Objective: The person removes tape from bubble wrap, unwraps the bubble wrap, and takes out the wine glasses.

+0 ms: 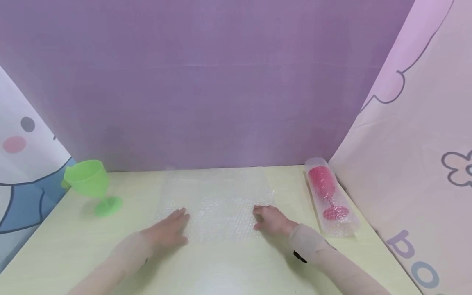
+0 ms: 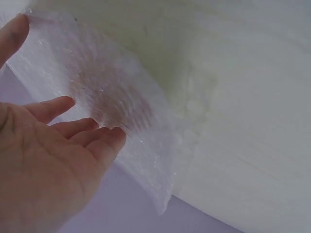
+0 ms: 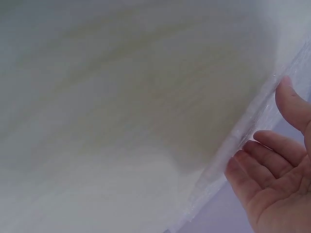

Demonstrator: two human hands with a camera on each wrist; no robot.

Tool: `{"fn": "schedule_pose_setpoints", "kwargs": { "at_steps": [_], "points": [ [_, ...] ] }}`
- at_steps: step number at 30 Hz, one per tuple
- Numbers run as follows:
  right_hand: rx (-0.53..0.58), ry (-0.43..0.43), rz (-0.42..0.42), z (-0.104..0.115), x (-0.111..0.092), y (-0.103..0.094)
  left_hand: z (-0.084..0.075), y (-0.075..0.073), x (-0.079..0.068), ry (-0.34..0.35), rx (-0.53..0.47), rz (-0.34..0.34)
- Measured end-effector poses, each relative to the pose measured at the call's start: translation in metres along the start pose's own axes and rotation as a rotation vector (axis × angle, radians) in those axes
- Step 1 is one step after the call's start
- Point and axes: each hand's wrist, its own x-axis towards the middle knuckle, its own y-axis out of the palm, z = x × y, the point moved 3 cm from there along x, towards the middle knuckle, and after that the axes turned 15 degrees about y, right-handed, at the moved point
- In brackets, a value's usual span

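The person's left forearm (image 1: 110, 262) and right forearm (image 1: 343, 268) lie nearest the camera, running in over the near part of the table (image 1: 228, 272). The left grip (image 1: 169, 230) has its fingers extended and loose, touching a transparent sheet of bubble wrap (image 1: 225, 205); the left wrist view shows the fingertips against the film, the thumb at its border. The right grip (image 1: 274, 221) is relaxed too, its fingers gently bent and touching the opposite side edge of the sheet, clasping nothing.

The bubble wrap lies between the two grips and spreads beyond them, its far edge close to the purple backdrop (image 1: 221, 90) behind the table. Its near edge sits roughly level with the grips, and bare tabletop continues from there towards the person.

Left of the left grip, a light green goblet (image 1: 88, 180) stands on its foot near the table's left edge, with a broad strip of surface between them. To the right of the right grip, a red goblet (image 1: 322, 184) lies inside a bubble-wrap roll (image 1: 337, 227), close along the right edge beside a pale pink panel (image 1: 413, 164); the room on this side is narrower.
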Motion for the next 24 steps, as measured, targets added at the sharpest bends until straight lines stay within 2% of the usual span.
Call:
{"fn": "schedule_pose_setpoints", "kwargs": {
  "at_steps": [9, 16, 24],
  "points": [
    [0.011, 0.003, 0.010, -0.001, 0.010, -0.003, 0.010, -0.002, 0.009, 0.011, -0.008, 0.000],
    [0.059, 0.030, 0.013, -0.002, 0.011, -0.005, 0.012, -0.003, 0.013, -0.011, -0.024, 0.000],
    [0.072, 0.022, 0.018, -0.003, 0.011, -0.005, 0.015, 0.000, 0.015, 0.001, -0.020, -0.007]
  ]
}}
